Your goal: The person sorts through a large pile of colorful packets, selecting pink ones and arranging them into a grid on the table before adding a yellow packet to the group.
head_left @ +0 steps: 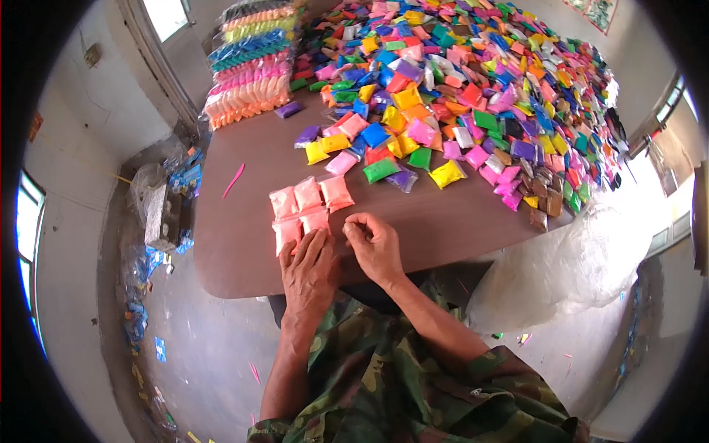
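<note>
Several salmon-pink packets [307, 193] lie in two short rows near the front of the brown table [244, 258]. My left hand [306, 277] rests on the lower row, its fingers stretched out and lying flat. The fingers partly cover the nearest packets [315, 220]. To the right, my right hand [377, 249] is just above the table, apart from the packets, with fingers curled and thumb and fingertips pressed together. Whether anything is in that pinch is hidden.
A large heap of small coloured packets [473, 96] fills the back and right of the table. Bagged bundles [251, 70] are stacked at the back left. A pink strip [234, 181] lies at left. Clear plastic sheeting [554, 273] hangs by the right edge.
</note>
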A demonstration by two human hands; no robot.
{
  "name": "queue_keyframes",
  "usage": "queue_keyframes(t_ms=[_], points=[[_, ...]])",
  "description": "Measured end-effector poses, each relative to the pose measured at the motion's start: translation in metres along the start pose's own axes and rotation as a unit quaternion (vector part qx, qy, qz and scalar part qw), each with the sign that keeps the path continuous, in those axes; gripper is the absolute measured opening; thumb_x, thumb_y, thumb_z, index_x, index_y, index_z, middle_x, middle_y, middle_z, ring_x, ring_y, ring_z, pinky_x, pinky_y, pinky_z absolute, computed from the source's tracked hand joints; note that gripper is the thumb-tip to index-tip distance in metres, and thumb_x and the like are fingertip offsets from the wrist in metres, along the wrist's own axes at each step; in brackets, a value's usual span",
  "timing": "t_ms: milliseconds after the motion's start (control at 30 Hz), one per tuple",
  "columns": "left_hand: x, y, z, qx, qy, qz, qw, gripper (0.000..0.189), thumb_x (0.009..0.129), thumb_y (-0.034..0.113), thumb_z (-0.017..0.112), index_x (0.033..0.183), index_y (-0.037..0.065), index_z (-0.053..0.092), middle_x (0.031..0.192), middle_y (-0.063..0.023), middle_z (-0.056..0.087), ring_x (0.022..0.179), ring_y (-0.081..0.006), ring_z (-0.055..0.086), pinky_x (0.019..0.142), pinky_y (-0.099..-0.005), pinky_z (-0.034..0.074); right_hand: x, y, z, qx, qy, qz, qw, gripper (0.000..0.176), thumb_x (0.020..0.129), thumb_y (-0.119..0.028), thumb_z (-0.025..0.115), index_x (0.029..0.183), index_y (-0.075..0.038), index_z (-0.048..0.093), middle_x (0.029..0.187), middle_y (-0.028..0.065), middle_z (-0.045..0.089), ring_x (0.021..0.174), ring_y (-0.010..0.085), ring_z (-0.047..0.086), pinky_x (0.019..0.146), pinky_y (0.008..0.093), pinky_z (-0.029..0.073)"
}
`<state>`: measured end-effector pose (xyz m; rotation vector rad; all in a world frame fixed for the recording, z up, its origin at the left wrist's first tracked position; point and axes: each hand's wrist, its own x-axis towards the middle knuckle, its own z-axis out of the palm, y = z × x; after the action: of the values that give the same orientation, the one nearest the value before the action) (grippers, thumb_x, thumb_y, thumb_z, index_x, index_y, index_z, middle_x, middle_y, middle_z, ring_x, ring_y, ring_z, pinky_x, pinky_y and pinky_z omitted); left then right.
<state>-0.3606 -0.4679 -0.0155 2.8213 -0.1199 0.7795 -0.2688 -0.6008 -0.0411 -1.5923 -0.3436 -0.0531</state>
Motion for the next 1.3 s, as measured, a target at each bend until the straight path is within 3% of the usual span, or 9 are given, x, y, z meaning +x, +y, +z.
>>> queue_keyframes(t_ms=[133, 267, 467, 633, 900, 1000, 1133, 1267, 1300], points=[[0.003, 0.005, 0.000, -0.003, 0.003, -0.011, 1.000, 0.043, 0.083, 0.015, 0.079, 0.123, 0.003, 0.067, 0.136, -0.0078, 0.063, 0.130, -0.0238, 0.057, 0.111, -0.0471, 0.037, -0.002, 0.000, 0.000, -0.003, 0.019, -0.030, 0.999, 0.014, 0.097, -0.013, 0.070, 0.102, 0.000, 0.070, 0.079, 0.0095, 0.071, 0.070, 0.0137, 0.068, 0.067, 0.0314, 0.055], [0.006, 0.005, -0.001, 0.013, 0.000, -0.019, 1.000, 0.048, 0.079, 0.017, 0.083, 0.124, 0.007, 0.068, 0.136, -0.0086, 0.065, 0.130, -0.0230, 0.057, 0.113, -0.0475, 0.036, -0.001, -0.002, -0.003, -0.013, 0.012, -0.045, 0.999, 0.015, 0.098, -0.013, 0.070, 0.106, 0.000, 0.070, 0.083, 0.0048, 0.070, 0.074, 0.0092, 0.065, 0.068, 0.0279, 0.054], [0.008, 0.005, -0.005, 0.050, 0.020, -0.012, 0.998, 0.051, 0.078, 0.018, 0.083, 0.125, 0.008, 0.068, 0.139, -0.0089, 0.063, 0.131, -0.0238, 0.057, 0.116, -0.0513, 0.033, -0.002, -0.006, -0.005, 0.004, 0.032, -0.047, 0.998, 0.014, 0.097, -0.014, 0.069, 0.102, -0.001, 0.069, 0.087, 0.0150, 0.073, 0.080, 0.0212, 0.074, 0.072, 0.0349, 0.056], [0.006, -0.006, 0.003, 0.071, 0.016, 0.017, 0.997, 0.044, 0.084, 0.018, 0.079, 0.124, 0.005, 0.068, 0.135, -0.0113, 0.065, 0.129, -0.0270, 0.060, 0.119, -0.0555, 0.030, -0.003, -0.005, -0.008, 0.014, 0.009, -0.038, 0.999, 0.020, 0.099, -0.021, 0.068, 0.106, -0.003, 0.070, 0.092, 0.0142, 0.072, 0.085, 0.0192, 0.073, 0.075, 0.0342, 0.056], [0.007, -0.007, 0.003, 0.086, -0.032, 0.014, 0.996, 0.045, 0.089, 0.021, 0.075, 0.129, 0.003, 0.067, 0.135, -0.0156, 0.067, 0.129, -0.0294, 0.060, 0.122, -0.0554, 0.025, 0.001, -0.008, -0.021, 0.135, 0.028, -0.027, 0.990, 0.018, 0.104, -0.017, 0.064, 0.106, 0.000, 0.068, 0.083, -0.0025, 0.063, 0.074, 0.0044, 0.057, 0.064, 0.0240, 0.049], [0.005, -0.010, 0.002, 0.095, -0.044, 0.015, 0.994, 0.047, 0.088, 0.022, 0.076, 0.130, 0.003, 0.067, 0.137, -0.0169, 0.064, 0.133, -0.0294, 0.057, 0.122, -0.0557, 0.024, 0.008, -0.016, -0.057, 0.169, 0.032, -0.003, 0.985, 0.019, 0.105, -0.018, 0.063, 0.108, -0.001, 0.068, 0.083, -0.0027, 0.064, 0.074, 0.0046, 0.058, 0.064, 0.0248, 0.050], [0.002, -0.006, 0.004, 0.128, 0.020, 0.033, 0.991, 0.050, 0.082, 0.018, 0.081, 0.128, 0.005, 0.066, 0.140, -0.0184, 0.060, 0.132, -0.0338, 0.055, 0.119, -0.0581, 0.031, 0.023, -0.018, -0.141, 0.060, 0.147, -0.076, 0.984, 0.019, 0.102, -0.019, 0.067, 0.110, -0.002, 0.069, 0.085, 0.0030, 0.067, 0.073, 0.0077, 0.062, 0.066, 0.0274, 0.053], [-0.009, -0.005, -0.004, 0.106, 0.024, 0.034, 0.993, 0.042, 0.083, 0.017, 0.079, 0.121, 0.003, 0.068, 0.137, -0.0189, 0.062, 0.132, -0.0354, 0.055, 0.118, -0.0570, 0.033, 0.046, -0.025, -0.276, -0.214, 0.309, -0.112, 0.920, 0.013, 0.097, -0.015, 0.068, 0.104, -0.005, 0.073, 0.095, 0.0055, 0.075, 0.085, 0.0124, 0.072, 0.074, 0.0291, 0.056], [-0.011, -0.001, -0.007, 0.091, 0.024, 0.044, 0.995, 0.041, 0.082, 0.014, 0.077, 0.120, 0.003, 0.068, 0.136, -0.0185, 0.063, 0.130, -0.0357, 0.056, 0.117, -0.0565, 0.034, 0.051, -0.033, -0.312, -0.241, 0.341, -0.108, 0.902, 0.011, 0.095, -0.015, 0.070, 0.101, -0.008, 0.075, 0.098, 0.0070, 0.076, 0.087, 0.0191, 0.073, 0.078, 0.0338, 0.057]])
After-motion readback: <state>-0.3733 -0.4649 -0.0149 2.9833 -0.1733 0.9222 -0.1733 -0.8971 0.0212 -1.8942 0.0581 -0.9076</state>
